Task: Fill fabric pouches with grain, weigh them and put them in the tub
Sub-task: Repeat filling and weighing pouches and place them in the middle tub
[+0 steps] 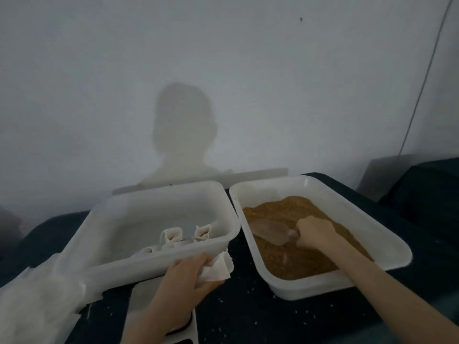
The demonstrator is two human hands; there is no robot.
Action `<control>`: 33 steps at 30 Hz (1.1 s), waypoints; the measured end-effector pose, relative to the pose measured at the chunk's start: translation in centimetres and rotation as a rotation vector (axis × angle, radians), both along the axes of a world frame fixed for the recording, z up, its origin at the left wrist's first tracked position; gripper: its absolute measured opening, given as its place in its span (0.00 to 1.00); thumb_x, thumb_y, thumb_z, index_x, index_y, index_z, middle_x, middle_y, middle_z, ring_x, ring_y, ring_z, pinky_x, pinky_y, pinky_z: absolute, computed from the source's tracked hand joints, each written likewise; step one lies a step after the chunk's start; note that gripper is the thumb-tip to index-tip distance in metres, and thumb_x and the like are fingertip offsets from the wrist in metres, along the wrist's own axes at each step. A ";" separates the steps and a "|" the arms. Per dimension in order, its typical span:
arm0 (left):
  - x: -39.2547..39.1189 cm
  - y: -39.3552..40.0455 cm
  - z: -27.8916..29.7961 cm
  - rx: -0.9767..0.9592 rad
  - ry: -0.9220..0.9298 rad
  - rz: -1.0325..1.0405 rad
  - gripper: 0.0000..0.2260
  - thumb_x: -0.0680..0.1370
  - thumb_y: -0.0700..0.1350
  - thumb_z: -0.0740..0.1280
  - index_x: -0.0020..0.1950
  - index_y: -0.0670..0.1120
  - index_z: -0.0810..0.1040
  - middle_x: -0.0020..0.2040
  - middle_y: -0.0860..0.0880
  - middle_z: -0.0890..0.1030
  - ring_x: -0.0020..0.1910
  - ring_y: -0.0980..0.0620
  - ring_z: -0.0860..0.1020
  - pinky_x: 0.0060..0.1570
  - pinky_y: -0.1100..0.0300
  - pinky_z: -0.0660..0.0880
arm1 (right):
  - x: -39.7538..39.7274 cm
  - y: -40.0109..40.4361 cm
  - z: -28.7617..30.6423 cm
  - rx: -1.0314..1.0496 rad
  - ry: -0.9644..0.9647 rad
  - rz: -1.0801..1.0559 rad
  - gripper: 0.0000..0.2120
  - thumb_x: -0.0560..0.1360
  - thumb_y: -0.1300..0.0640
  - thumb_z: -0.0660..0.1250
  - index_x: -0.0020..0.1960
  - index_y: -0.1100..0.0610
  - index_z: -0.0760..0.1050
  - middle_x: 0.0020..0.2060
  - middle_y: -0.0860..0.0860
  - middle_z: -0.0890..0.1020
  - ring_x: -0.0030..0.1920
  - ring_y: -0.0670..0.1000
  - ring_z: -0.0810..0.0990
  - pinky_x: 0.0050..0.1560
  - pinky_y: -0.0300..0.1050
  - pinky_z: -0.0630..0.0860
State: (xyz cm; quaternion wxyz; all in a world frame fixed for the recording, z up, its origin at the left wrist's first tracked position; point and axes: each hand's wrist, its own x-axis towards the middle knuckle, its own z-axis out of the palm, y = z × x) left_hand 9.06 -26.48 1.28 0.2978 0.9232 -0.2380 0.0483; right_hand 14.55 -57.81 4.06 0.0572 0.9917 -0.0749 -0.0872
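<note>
While my right hand (313, 232) is curled round the handle of the clear plastic scoop (270, 230) and pushes it into the brown grain (293, 254), my left hand (188, 274) pinches an empty white fabric pouch (218, 268) just in front of the near rim of the left tub (159, 255). So I judge that I am at the filling step of one more pouch: the scoop lies low in the grain and nothing has gone into this pouch yet, as far as I can see.

Some work seems done already. A few pouches (185, 235) sit in the near right corner of the left tub, at least one with brown showing at its open mouth, so I take them for filled ones. Most of that tub's floor is bare.

Plenty is left. The grain tub (323, 288) on the right holds a lot, and a pile of white fabric (37, 301) lies at my left on the dark desk (248, 316). A white device under my left wrist may be the scale (139, 299); its face is hidden. Stray grains dot the desk.
</note>
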 end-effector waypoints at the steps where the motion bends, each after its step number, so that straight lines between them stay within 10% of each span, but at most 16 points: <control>1: 0.0 0.1 0.1 -0.002 -0.004 0.001 0.09 0.72 0.62 0.65 0.43 0.57 0.73 0.37 0.60 0.77 0.40 0.60 0.75 0.39 0.64 0.70 | 0.0 -0.6 0.5 -0.085 -0.064 -0.003 0.07 0.75 0.54 0.66 0.51 0.55 0.79 0.44 0.50 0.80 0.43 0.50 0.79 0.44 0.44 0.78; 8: -0.3 -0.1 0.5 0.008 -0.004 -0.009 0.06 0.75 0.57 0.66 0.48 0.57 0.74 0.41 0.59 0.78 0.43 0.60 0.75 0.46 0.63 0.69 | -0.1 -4.1 1.6 -0.374 -0.119 0.040 0.10 0.74 0.61 0.66 0.49 0.48 0.80 0.46 0.48 0.79 0.52 0.53 0.78 0.54 0.50 0.74; 17: -0.8 -0.4 0.3 -0.032 -0.024 -0.021 0.12 0.75 0.60 0.65 0.44 0.51 0.75 0.38 0.56 0.78 0.39 0.59 0.75 0.42 0.64 0.70 | -0.2 -5.3 -0.5 0.163 0.044 0.234 0.21 0.75 0.68 0.62 0.57 0.45 0.81 0.56 0.43 0.82 0.52 0.44 0.78 0.57 0.42 0.76; 22: -0.6 0.6 0.1 0.016 -0.013 0.009 0.15 0.75 0.61 0.63 0.46 0.50 0.77 0.40 0.56 0.80 0.41 0.60 0.76 0.45 0.63 0.72 | -0.5 -6.2 -0.1 0.372 0.120 0.172 0.27 0.71 0.73 0.59 0.58 0.47 0.81 0.55 0.43 0.81 0.39 0.37 0.77 0.36 0.28 0.73; 33: -0.7 0.8 -0.1 0.019 -0.018 0.004 0.16 0.74 0.63 0.61 0.48 0.52 0.77 0.41 0.58 0.79 0.42 0.61 0.76 0.46 0.63 0.71 | -0.4 -6.9 -0.1 0.349 -0.172 -0.036 0.13 0.75 0.63 0.65 0.52 0.49 0.82 0.53 0.46 0.81 0.51 0.46 0.77 0.56 0.42 0.73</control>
